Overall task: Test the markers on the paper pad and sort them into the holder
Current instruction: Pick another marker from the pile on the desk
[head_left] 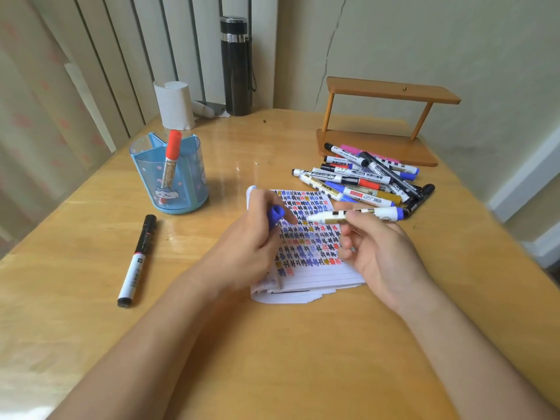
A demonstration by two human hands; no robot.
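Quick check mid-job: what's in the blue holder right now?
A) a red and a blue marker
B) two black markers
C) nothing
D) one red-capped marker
D: only one red-capped marker stands in the holder; the black marker lies outside it.

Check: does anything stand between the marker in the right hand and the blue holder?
Only the left hand, gripping the blue cap, lies between the marker and the holder; the black marker lies aside.
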